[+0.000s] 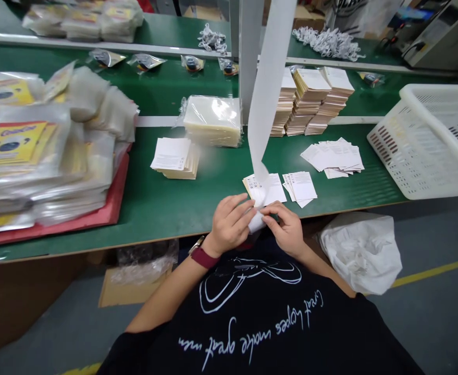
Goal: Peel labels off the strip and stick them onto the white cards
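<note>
A long white strip (268, 88), which looks like a band of labels or paper, hangs from above down to the table's front edge. Its lower end bends and folds between my two hands. My left hand (232, 221) lies over the folded end with bent fingers gripping it, the thumb hidden. My right hand (285, 226) pinches the edge of the same end between thumb and fingers. Just beyond my fingers lie printed white cards (275, 188), partly covered by the strip. A second small stack of cards (301, 187) sits to their right.
Bagged yellow-labelled packs (21, 143) fill a red tray (121, 192) at left. A card stack (174, 156) and a wrapped bundle of clear bags (213, 119) stand mid-table. Tall card stacks (310, 99), loose cards (334, 156) and a white basket (420, 151) are at right.
</note>
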`<move>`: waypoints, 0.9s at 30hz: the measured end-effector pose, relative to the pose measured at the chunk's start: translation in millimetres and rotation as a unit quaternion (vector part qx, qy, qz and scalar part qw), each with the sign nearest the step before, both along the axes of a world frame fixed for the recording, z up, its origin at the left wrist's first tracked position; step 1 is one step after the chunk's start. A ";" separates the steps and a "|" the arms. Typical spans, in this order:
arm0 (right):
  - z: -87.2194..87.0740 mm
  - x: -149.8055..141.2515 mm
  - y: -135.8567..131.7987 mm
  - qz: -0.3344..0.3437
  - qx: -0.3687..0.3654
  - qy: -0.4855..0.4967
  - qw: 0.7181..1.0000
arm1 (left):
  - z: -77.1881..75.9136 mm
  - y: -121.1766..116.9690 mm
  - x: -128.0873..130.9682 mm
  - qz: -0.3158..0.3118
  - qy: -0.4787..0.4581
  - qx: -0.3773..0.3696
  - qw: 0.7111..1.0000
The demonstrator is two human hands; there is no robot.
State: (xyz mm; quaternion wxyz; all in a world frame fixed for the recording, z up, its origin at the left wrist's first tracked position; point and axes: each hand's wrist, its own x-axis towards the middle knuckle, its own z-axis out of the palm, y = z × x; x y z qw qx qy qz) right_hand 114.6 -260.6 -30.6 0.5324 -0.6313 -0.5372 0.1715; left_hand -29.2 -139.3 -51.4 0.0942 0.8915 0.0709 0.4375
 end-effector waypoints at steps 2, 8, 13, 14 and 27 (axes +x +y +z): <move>-1.5 -0.7 -1.0 -0.021 0.015 -0.059 0.998 | -2.3 -2.7 4.9 -0.017 -0.003 -0.027 0.999; -1.5 19.1 -9.1 -0.167 0.129 -0.118 0.970 | -3.3 -2.9 12.6 0.006 0.046 -0.067 0.997; -0.4 57.9 9.2 -0.272 0.053 -0.051 0.959 | 0.0 -2.2 8.9 -0.072 0.077 -0.066 0.992; -2.5 62.9 15.6 -0.254 0.014 -0.050 0.966 | 0.6 -2.4 8.8 -0.080 0.084 -0.056 0.992; -16.1 57.7 41.4 -0.208 -0.105 -0.059 0.971 | 0.7 -2.7 12.3 0.015 0.106 -0.004 0.994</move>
